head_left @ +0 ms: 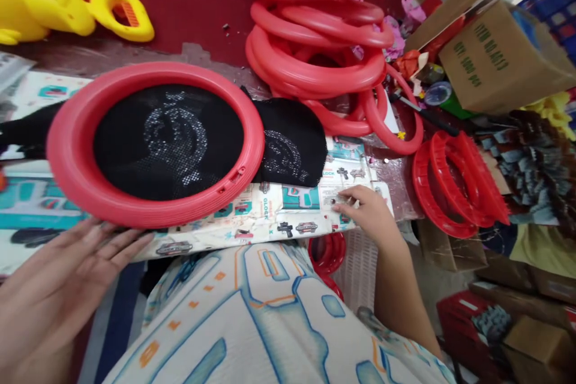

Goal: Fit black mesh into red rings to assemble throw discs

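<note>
A large red plastic ring [67, 138] lies on printed cardboard, around black fabric [121, 144] that carries a silvery dotted pattern. A flap of the same fabric [292, 144] sticks out to the ring's right. My left hand [67, 276] is at the ring's near left edge, fingers stretched out and seemingly touching its underside. On the cardboard's right part, my right hand [366, 213] has thumb and forefinger apart beside a tiny dark piece [333, 200], too small to name. Small slots show in the ring's near right rim.
Several red rings [315, 78] are stacked behind on the dark red table [202, 24]. Toothed red rings [450, 186] lie at the right table edge. Yellow plastic parts [49, 6] occupy the back left. A cardboard box [499, 54] stands at the back right.
</note>
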The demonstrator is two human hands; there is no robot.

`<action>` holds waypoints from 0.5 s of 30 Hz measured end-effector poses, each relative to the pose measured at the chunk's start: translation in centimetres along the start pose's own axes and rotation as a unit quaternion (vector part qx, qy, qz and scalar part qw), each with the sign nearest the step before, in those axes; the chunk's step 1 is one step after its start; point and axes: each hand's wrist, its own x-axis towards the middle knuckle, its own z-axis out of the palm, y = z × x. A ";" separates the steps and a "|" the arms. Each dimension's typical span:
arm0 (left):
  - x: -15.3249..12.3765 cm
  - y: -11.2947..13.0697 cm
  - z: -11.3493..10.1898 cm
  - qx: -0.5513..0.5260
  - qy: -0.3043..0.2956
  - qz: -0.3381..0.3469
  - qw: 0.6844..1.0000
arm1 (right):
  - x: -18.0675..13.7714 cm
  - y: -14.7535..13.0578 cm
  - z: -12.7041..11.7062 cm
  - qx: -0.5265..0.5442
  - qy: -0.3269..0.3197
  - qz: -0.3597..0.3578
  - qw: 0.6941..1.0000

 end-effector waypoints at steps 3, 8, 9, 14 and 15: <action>-1.6 2.7 4.7 -0.110 0.094 0.002 0.989 | 0.3 -0.3 0.5 -0.008 0.010 -0.004 1.000; 0.4 4.6 7.9 -0.210 0.083 0.101 0.969 | 2.0 -0.5 0.1 -0.027 0.019 -0.066 0.997; 0.9 4.8 7.9 -0.217 0.073 0.106 0.968 | 2.4 -0.5 -0.1 -0.028 0.021 -0.077 0.996; 2.0 5.8 7.8 -0.251 0.047 0.137 0.957 | 3.5 -1.5 -1.3 -0.012 0.046 -0.093 0.995; 2.1 5.9 8.0 -0.256 0.047 0.149 0.954 | 3.5 -2.1 -1.5 -0.003 0.054 -0.089 0.995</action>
